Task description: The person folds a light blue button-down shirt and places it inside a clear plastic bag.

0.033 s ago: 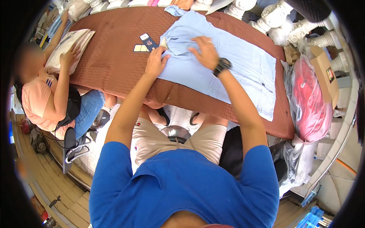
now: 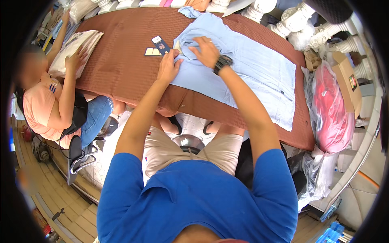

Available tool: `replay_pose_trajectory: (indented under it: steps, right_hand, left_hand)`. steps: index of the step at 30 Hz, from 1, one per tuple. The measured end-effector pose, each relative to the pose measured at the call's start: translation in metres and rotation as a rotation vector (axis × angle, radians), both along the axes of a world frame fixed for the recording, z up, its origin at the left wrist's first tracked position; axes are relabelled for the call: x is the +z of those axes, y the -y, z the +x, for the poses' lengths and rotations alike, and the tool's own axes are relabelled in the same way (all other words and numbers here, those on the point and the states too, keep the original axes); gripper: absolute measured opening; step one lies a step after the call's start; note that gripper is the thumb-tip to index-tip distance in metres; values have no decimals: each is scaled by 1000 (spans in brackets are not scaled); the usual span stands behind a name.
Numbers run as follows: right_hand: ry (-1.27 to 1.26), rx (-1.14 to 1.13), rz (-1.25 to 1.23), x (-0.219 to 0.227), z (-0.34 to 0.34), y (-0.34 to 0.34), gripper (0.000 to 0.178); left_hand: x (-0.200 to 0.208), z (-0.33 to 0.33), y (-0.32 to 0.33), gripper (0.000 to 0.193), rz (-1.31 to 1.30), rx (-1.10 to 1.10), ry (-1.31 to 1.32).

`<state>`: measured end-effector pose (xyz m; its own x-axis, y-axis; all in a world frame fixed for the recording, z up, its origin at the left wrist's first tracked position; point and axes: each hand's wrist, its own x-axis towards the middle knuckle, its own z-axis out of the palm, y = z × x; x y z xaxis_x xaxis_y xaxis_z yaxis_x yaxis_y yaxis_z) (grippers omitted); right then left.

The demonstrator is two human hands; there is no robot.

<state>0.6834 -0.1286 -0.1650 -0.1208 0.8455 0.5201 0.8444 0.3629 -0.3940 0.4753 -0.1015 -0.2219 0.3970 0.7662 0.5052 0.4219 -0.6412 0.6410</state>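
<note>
Pale-blue shirt [image 2: 251, 60] lies spread on the brown-covered table [image 2: 121, 36], with rumpled folds at its left end. Its bunched far tip reaches the table's far edge. Along the shirt's near side, a strip of brown cover shows before the table's rim; a narrower margin remains beyond its right end.

Left hand [image 2: 169, 67] rests at the shirt's left edge, fingers close together, thumb apart; whether it pinches cloth cannot be told. Right hand [image 2: 206, 52] is over the rumpled folds, fingers loosely extended, thumb spread away; contact cannot be confirmed.

Just left of the shirt, near the left hand's fingertips, lie a dark tag [image 2: 161, 45] and a paneled card [image 2: 153, 52]. Farther left, past a broad stretch of brown cover, a co-worker's hand [image 2: 75, 60] is at a pale stack [image 2: 87, 44]. Right of the shirt, a red bundle [image 2: 327, 109] in clear plastic stands close against the table's edge.
</note>
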Motion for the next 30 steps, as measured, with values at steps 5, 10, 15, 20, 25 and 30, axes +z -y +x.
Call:
replay_pose_trajectory:
  steps: [5, 10, 15, 20, 25, 30]
  right_hand:
    - [162, -242, -109, -22, -63, -57, 34]
    - [-81, -231, 30, 13, 7, -81, 29]
    - [-196, -222, -9, 119, 91, -37, 28]
    - [-446, -15, -147, 163, 139, 81, 17]
    - [-549, 10, -448, 104, 168, 207, 19]
    - [-405, -256, -594, 9, 151, 274, 24]
  left_hand:
    - [-5, -5, -1, 39, -175, 8, 158]
    - [1, 10, 3, 30, 34, -17, -1]
    - [-11, -10, -2, 28, 179, -18, -61]
    - [-13, -16, -6, 24, 187, -39, 5]
    - [-14, -5, -8, 25, -30, -10, 125]
    - [-7, -8, -6, 31, 153, -79, 3]
